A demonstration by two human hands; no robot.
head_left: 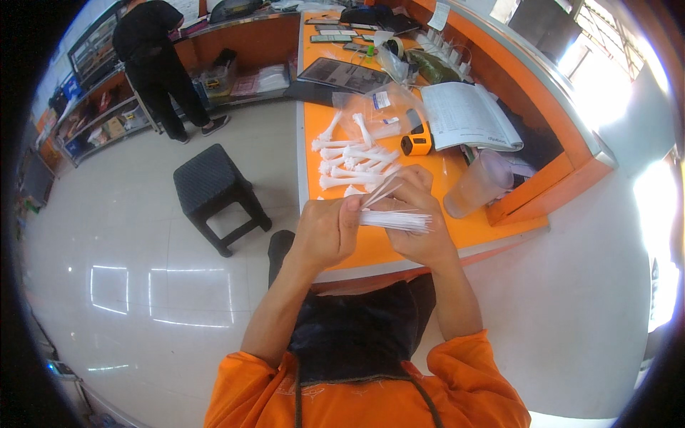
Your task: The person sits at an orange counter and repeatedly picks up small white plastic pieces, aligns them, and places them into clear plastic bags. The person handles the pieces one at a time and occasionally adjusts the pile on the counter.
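A bundle of thin white cable ties (396, 221) is in front of me, its loose ends fanning out to the right. My left hand (327, 232) is closed around one end of it, thumb on top. Curled fingers of my right hand (427, 232) grip a few ties that are bent up in a loop from the bundle; the palm sits behind the loose ends. Beyond my hands, several bundled white cable ties (349, 160) lie in a pile on the orange table (314, 257). A clear plastic bag (364, 110) lies just past the pile.
A yellow-and-black tape measure (416, 139), an open notebook (467, 114) and a frosted plastic cup (478, 184) stand to the right. A laptop (342, 73) and several phones (332, 32) lie farther back. A black stool (214, 189) is at left; another person (153, 57) stands at a far counter.
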